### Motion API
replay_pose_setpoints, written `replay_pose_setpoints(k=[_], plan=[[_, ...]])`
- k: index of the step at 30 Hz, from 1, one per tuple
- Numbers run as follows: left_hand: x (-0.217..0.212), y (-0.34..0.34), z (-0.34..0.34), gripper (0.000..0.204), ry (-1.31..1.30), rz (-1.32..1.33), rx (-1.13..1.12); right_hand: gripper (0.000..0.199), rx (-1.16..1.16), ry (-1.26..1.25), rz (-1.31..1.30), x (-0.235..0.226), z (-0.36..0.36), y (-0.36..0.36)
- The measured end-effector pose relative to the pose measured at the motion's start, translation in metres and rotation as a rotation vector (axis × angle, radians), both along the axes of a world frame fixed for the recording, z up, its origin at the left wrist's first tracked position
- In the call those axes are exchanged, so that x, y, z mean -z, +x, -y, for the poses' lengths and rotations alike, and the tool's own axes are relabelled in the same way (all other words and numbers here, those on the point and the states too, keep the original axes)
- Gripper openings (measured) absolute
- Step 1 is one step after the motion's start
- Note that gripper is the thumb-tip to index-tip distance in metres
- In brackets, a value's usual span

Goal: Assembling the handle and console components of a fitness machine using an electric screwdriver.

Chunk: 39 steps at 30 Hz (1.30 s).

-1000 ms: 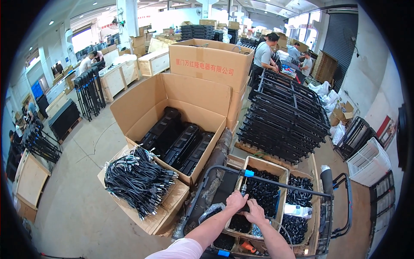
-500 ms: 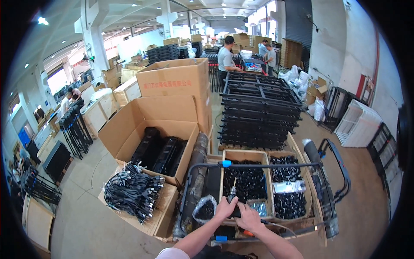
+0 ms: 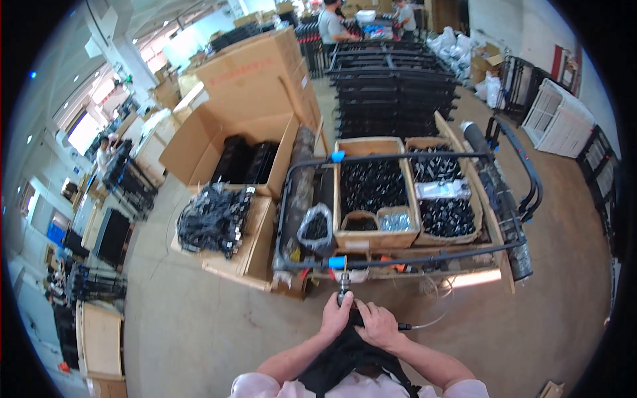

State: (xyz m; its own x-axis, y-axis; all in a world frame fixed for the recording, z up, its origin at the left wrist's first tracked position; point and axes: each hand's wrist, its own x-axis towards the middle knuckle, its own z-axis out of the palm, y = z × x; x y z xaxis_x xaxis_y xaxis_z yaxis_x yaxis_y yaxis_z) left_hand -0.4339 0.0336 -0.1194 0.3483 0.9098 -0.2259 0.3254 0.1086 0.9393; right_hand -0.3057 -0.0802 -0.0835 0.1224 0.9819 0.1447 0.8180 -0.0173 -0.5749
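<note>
Both hands are on an air drill (image 3: 344,285) with a metal chuck and a thin brass-coloured bit, held close to my body. My left hand (image 3: 335,317) wraps round the tool just behind the chuck. My right hand (image 3: 379,325) closes over its dark rear part, where a hose (image 3: 428,325) runs off to the right. The bit points away from me, at the blue sleeve (image 3: 338,262) on the near bar of a black tubular frame (image 3: 438,256). Whether the tip touches the bar I cannot tell.
Under the frame stand wooden bins (image 3: 343,199) of small black parts. A bag of black bits (image 3: 316,225) lies beside them. To the left are a bundle of black cables (image 3: 212,219) and an open carton (image 3: 189,149). Stacked black frames (image 3: 391,93) rise behind; people work beyond.
My view has tipped downward. The drill, in both hands, has come back toward me from over the bins to the near bar of the frame.
</note>
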Motion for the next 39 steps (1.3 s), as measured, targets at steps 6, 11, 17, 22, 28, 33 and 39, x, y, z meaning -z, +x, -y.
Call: replay_pose_setpoints(k=[6,11,17,22,28,33,39], plan=[[0.048,-0.052,0.036,0.048,-0.117,-0.06,-0.047,0.079,-0.064,-0.149,-0.059,0.045,0.024,-0.039],[0.072,-0.066,0.02,0.055,-0.147,-0.119,-0.099,0.08,-0.078,-0.219,-0.029,0.059,0.006,-0.056],[0.082,-0.06,-0.018,0.06,-0.13,-0.159,-0.11,0.08,-0.043,-0.224,-0.003,0.06,-0.028,-0.057],[0.085,-0.068,-0.025,0.061,-0.12,-0.164,-0.078,0.078,-0.046,-0.25,-0.006,0.06,-0.035,-0.062],[0.078,-0.07,-0.031,0.061,-0.113,-0.184,-0.027,0.08,-0.019,-0.253,-0.038,0.065,-0.036,-0.068],[0.076,-0.071,-0.036,0.061,-0.086,-0.237,0.009,0.077,-0.002,-0.221,-0.059,0.067,-0.037,-0.069],[0.083,-0.068,-0.043,0.062,-0.099,-0.228,0.03,0.076,0.0,-0.224,-0.064,0.063,-0.041,-0.066]])
